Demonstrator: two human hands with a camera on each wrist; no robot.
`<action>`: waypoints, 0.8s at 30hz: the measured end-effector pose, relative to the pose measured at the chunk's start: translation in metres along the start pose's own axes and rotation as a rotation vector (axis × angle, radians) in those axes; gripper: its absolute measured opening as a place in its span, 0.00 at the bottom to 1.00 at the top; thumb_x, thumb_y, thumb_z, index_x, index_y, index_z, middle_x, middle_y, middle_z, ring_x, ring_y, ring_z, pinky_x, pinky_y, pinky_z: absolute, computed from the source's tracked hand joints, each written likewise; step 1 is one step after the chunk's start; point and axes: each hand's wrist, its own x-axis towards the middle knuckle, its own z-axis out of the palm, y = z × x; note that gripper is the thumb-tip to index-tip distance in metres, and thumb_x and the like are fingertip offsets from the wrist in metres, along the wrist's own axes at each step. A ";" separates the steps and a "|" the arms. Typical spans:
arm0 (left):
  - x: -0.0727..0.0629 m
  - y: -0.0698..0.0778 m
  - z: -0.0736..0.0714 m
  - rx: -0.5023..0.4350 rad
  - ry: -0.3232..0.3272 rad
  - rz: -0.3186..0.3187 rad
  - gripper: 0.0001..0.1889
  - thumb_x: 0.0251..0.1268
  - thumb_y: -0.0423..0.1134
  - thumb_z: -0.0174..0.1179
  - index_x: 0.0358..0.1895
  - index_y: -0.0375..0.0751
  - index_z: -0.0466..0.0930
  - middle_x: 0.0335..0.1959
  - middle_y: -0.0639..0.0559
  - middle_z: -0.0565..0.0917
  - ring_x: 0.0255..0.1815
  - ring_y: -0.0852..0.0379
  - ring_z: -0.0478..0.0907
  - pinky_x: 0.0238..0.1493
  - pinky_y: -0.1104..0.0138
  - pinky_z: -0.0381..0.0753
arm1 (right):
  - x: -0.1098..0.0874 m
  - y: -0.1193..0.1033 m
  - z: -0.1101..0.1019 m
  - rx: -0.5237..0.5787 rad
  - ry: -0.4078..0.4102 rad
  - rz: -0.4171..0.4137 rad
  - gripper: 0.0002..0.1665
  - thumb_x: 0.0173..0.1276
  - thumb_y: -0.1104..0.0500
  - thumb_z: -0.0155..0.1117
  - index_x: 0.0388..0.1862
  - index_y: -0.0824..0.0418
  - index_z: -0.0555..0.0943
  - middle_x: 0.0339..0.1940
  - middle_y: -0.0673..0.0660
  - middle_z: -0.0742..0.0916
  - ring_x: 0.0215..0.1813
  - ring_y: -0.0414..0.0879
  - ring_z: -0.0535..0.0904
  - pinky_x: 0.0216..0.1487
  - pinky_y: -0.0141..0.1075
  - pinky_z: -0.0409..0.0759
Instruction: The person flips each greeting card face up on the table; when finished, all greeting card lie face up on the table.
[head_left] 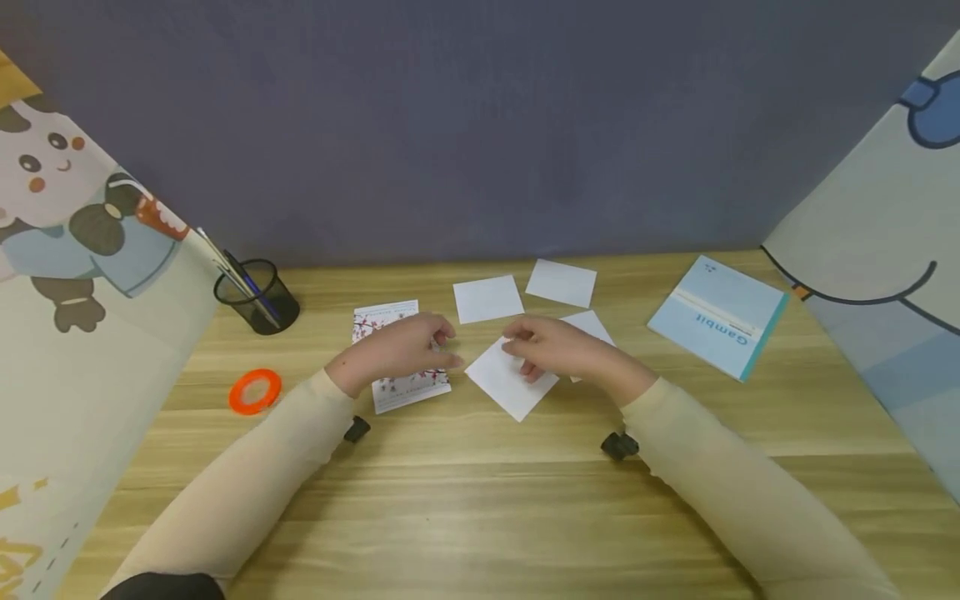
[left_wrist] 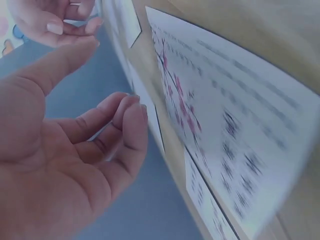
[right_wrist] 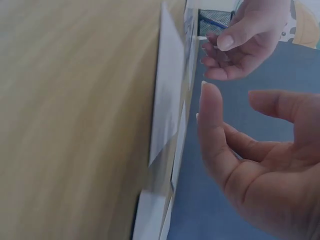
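Observation:
My left hand [head_left: 397, 350] hovers over white paper printed with pink blossom branches and lettering [head_left: 408, 396], hiding its middle. A second printed piece [left_wrist: 197, 185] shows beyond the large printed sheet [left_wrist: 220, 110] in the left wrist view. Loosely bent, the left fingers hold nothing. Above a plain white card [head_left: 510, 387] turned cornerwise is my right hand [head_left: 558, 348]; its fingers are gently curved around air. In the right wrist view a gap separates those fingers from the nearest card [right_wrist: 167, 90]. Another white card [head_left: 591, 323] lies partly behind the right hand.
Two white cards [head_left: 487, 300] lie farther back on the wooden table [head_left: 465, 517]. At left stand a black mesh pen cup [head_left: 273, 304] with pens and brushes and an orange tape roll [head_left: 238, 398]. A light blue notebook [head_left: 720, 312] lies right. A dark partition [head_left: 480, 133] rises behind.

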 end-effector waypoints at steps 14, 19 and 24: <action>0.037 0.036 0.018 0.125 -0.077 0.034 0.41 0.63 0.56 0.76 0.74 0.39 0.73 0.61 0.48 0.79 0.55 0.53 0.78 0.56 0.60 0.85 | -0.022 0.030 -0.007 0.007 0.038 0.044 0.38 0.74 0.57 0.71 0.77 0.68 0.68 0.60 0.65 0.80 0.42 0.50 0.88 0.39 0.40 0.93; 0.046 0.039 0.020 0.165 -0.118 0.084 0.48 0.55 0.55 0.81 0.78 0.44 0.69 0.64 0.46 0.76 0.59 0.52 0.77 0.66 0.58 0.82 | -0.028 0.032 -0.006 -0.082 0.038 0.019 0.36 0.71 0.59 0.75 0.71 0.71 0.70 0.55 0.64 0.77 0.39 0.49 0.86 0.36 0.39 0.92; 0.054 0.039 0.016 0.211 -0.178 0.136 0.52 0.52 0.56 0.83 0.80 0.51 0.66 0.67 0.46 0.72 0.62 0.52 0.76 0.68 0.58 0.82 | -0.030 0.031 -0.004 -0.156 0.037 0.011 0.36 0.68 0.58 0.79 0.66 0.71 0.72 0.53 0.64 0.76 0.32 0.49 0.85 0.34 0.37 0.91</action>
